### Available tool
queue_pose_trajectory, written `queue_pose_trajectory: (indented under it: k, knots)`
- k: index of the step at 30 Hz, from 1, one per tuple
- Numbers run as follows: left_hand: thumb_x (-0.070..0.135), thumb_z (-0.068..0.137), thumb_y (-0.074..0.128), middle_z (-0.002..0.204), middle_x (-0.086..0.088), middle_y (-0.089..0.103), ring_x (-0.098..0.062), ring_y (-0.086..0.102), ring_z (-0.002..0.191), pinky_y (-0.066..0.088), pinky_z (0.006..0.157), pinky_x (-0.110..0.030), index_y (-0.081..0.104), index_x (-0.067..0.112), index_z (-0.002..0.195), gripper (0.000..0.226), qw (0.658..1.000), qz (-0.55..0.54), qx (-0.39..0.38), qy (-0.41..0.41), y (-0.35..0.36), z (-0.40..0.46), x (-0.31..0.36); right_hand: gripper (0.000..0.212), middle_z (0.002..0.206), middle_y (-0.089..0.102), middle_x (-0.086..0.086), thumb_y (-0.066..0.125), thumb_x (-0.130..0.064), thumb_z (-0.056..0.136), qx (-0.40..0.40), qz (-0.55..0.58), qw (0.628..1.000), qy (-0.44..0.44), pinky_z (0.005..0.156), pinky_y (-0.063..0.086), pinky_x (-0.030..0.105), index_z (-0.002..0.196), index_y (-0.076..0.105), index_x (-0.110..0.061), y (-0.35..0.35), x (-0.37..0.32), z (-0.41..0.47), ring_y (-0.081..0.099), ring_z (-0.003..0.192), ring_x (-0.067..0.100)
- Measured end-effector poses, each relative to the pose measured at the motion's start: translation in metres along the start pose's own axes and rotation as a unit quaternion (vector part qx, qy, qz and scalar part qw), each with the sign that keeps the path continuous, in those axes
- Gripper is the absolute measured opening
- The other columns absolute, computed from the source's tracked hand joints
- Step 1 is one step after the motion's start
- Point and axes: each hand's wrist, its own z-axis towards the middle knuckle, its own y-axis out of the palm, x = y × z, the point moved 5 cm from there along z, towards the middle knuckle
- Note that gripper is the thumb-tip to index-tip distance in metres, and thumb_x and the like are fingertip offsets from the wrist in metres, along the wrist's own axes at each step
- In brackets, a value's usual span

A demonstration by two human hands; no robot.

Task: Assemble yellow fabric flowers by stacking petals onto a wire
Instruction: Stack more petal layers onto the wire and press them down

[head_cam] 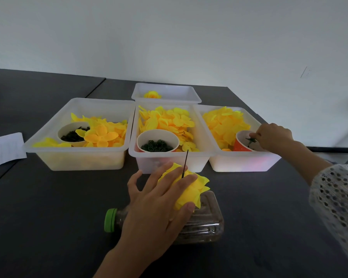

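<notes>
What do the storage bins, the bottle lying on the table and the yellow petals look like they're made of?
Bins: translucent frosted plastic, since the contents glow through the walls. Bottle: clear ribbed plastic with a glossy green cap, dark contents inside. Petals: thin matte fabric, probably synthetic, with soft creased edges.

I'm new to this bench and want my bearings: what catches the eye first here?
The yellow flower in front, held by the left hand over a lying bottle, a dark wire poking up. Behind stand bins of yellow petals; the right hand picks from an orange cup.
</notes>
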Motion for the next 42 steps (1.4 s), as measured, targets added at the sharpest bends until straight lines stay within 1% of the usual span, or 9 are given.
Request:
queue_pose_trajectory:
  k: [8,14,17,20,25,29,32,36,42]
  knots:
    - [0.059,0.1,0.018,0.151,0.023,0.037,-0.004,0.023,0.146,0.008,0.113,-0.051,0.04,0.046,0.14,0.047,1.0,-0.003,-0.006,-0.001,0.001,0.0,0.0,0.033,0.079,0.05,0.007,0.043,-0.036,0.102,0.012,-0.024,1.0,-0.016,0.067,0.039,0.033,0.087,0.059,-0.01,0.0,0.0,-0.001,0.05,0.071,0.028]
    - [0.06,0.1,0.019,0.151,0.022,0.037,-0.004,0.022,0.146,0.014,0.112,-0.057,0.038,0.047,0.141,0.048,1.0,-0.004,-0.013,-0.002,0.002,0.001,-0.002,0.013,0.085,0.061,0.015,0.052,-0.008,0.092,0.032,0.127,0.991,0.006,0.069,0.048,0.037,0.087,0.064,-0.008,0.001,0.006,0.005,0.058,0.076,0.035]
    - [0.061,0.1,0.018,0.151,0.023,0.037,-0.004,0.022,0.146,0.014,0.111,-0.057,0.039,0.047,0.14,0.048,1.0,-0.005,-0.013,0.002,0.002,0.001,-0.002,0.015,0.084,0.064,0.016,0.051,0.005,0.086,0.023,0.206,0.978,-0.008,0.074,0.052,0.039,0.091,0.062,-0.005,0.005,0.006,0.01,0.06,0.077,0.033]
    - [0.06,0.1,0.019,0.15,0.023,0.038,-0.004,0.023,0.146,0.015,0.111,-0.057,0.04,0.047,0.14,0.047,1.0,-0.003,-0.011,0.003,0.002,0.001,-0.002,0.018,0.083,0.064,0.016,0.057,0.01,0.079,-0.003,0.217,0.976,-0.026,0.072,0.049,0.033,0.088,0.063,-0.005,0.007,0.003,0.011,0.059,0.076,0.03]
    - [0.06,0.099,0.02,0.15,0.021,0.04,-0.005,0.027,0.145,0.014,0.111,-0.052,0.042,0.047,0.139,0.047,1.0,0.006,-0.008,0.006,0.003,0.001,-0.003,0.019,0.092,0.067,0.02,0.055,0.009,0.08,-0.023,0.206,0.977,-0.044,0.08,0.054,0.043,0.086,0.062,-0.008,0.009,-0.003,0.015,0.063,0.083,0.034]
    - [0.06,0.098,0.021,0.15,0.023,0.039,-0.005,0.027,0.145,0.015,0.11,-0.053,0.043,0.047,0.139,0.048,1.0,0.007,-0.007,0.011,0.004,0.002,-0.003,0.024,0.108,0.064,0.012,0.046,-0.01,0.098,-0.144,0.125,0.978,-0.08,0.081,0.042,0.029,0.11,0.067,-0.008,0.026,-0.017,0.013,0.057,0.097,0.028]
    - [0.061,0.097,0.02,0.149,0.022,0.04,-0.006,0.03,0.144,0.017,0.108,-0.052,0.043,0.048,0.138,0.049,1.0,0.008,-0.005,0.013,0.005,0.003,-0.004,0.022,0.115,0.059,0.012,0.047,-0.017,0.101,-0.237,0.107,0.961,-0.09,0.097,0.044,0.04,0.119,0.06,-0.014,0.042,-0.021,0.018,0.055,0.107,0.03]
    - [0.063,0.097,0.019,0.147,0.021,0.044,-0.007,0.036,0.141,0.02,0.106,-0.052,0.047,0.047,0.134,0.049,1.0,0.002,-0.003,0.017,0.005,0.004,-0.005,0.024,0.091,0.058,0.004,0.047,-0.009,0.098,-0.236,0.109,0.957,-0.125,0.072,0.045,0.03,0.084,0.056,-0.026,0.044,-0.024,0.022,0.053,0.08,0.019]
    - [0.064,0.097,0.019,0.148,0.02,0.043,-0.009,0.036,0.141,0.02,0.106,-0.052,0.046,0.047,0.135,0.049,1.0,0.011,-0.004,0.021,0.007,0.005,-0.006,0.02,0.084,0.056,0.006,0.041,-0.005,0.096,-0.205,0.067,0.972,-0.088,0.065,0.04,0.027,0.083,0.052,-0.015,0.03,-0.019,0.04,0.052,0.071,0.019]
